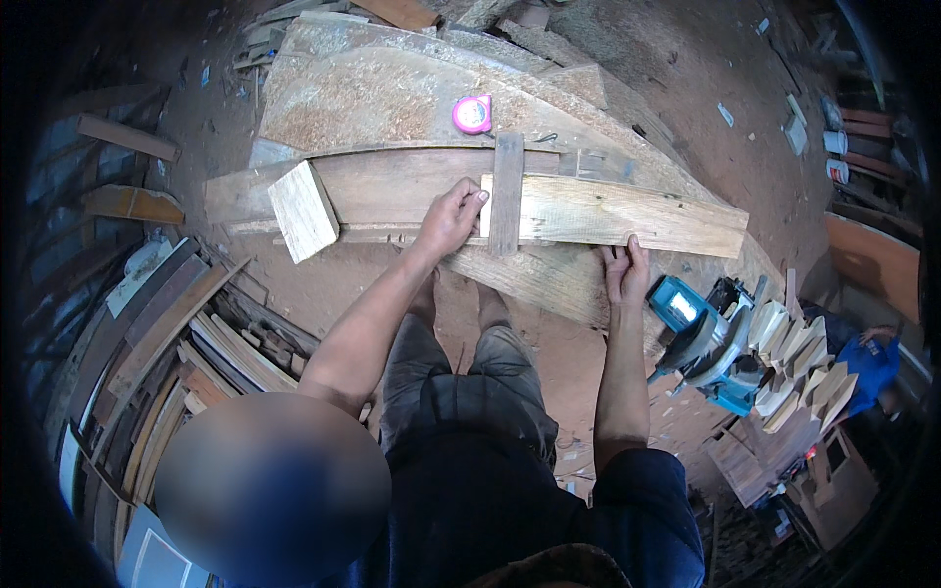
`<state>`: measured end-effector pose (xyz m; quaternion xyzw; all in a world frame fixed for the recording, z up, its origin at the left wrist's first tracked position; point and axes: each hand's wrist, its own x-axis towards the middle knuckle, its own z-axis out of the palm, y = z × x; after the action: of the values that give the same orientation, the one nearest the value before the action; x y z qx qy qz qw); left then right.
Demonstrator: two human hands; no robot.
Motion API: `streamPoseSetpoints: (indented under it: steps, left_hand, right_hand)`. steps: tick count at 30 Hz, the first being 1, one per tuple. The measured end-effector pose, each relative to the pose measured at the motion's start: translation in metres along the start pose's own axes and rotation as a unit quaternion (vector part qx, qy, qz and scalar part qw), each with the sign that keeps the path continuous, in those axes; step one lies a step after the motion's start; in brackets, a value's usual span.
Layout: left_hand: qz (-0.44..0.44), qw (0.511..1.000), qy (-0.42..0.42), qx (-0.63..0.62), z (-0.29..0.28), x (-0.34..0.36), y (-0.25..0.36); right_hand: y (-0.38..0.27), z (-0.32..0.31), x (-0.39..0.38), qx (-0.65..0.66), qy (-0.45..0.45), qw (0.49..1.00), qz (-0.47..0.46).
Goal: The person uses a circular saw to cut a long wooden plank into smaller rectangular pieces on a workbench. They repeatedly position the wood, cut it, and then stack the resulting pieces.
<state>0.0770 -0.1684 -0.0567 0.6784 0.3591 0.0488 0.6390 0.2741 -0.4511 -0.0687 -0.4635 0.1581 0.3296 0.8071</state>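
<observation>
My left hand (453, 218) has its fingers curled at the left end of a long pale board (618, 206), just left of a narrow dark wooden strip (508, 176) that crosses it. My right hand (624, 265) grips the board’s lower edge nearer its right end, with some fingers underneath. A short pale offcut (302, 208) lies to the left on a wider brown plank (382, 171). A pink tape measure (472, 115) rests beyond the boards on a dusty wooden work surface (348, 83).
A teal power saw (701, 343) sits at my right, beside stacked pale wood pieces (814, 392). Timber piles (167, 363) line the left side. Another person in blue (867, 372) is at the far right. Orange panels (872, 260) lean along the right edge.
</observation>
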Motion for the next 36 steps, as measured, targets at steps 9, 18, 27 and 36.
streamPoseSetpoints:
  steps: [9,18,27,36]
  left_hand:
    - [-0.007,1.0,-0.017,0.009,-0.002,0.002,-0.009]
    - [-0.017,0.999,-0.017,-0.024,0.0,0.001,-0.003]
    - [0.009,1.0,-0.013,-0.003,-0.002,0.0,-0.005]
    - [-0.008,1.0,-0.024,0.009,-0.003,0.0,0.0]
  right_hand:
    - [0.001,-0.001,-0.001,0.001,-0.012,1.0,0.006]
    - [0.002,-0.002,-0.001,0.004,-0.01,1.0,0.007]
    - [0.003,-0.003,-0.001,-0.002,-0.007,1.0,0.005]
    - [0.003,-0.005,0.001,0.001,-0.006,1.0,0.004]
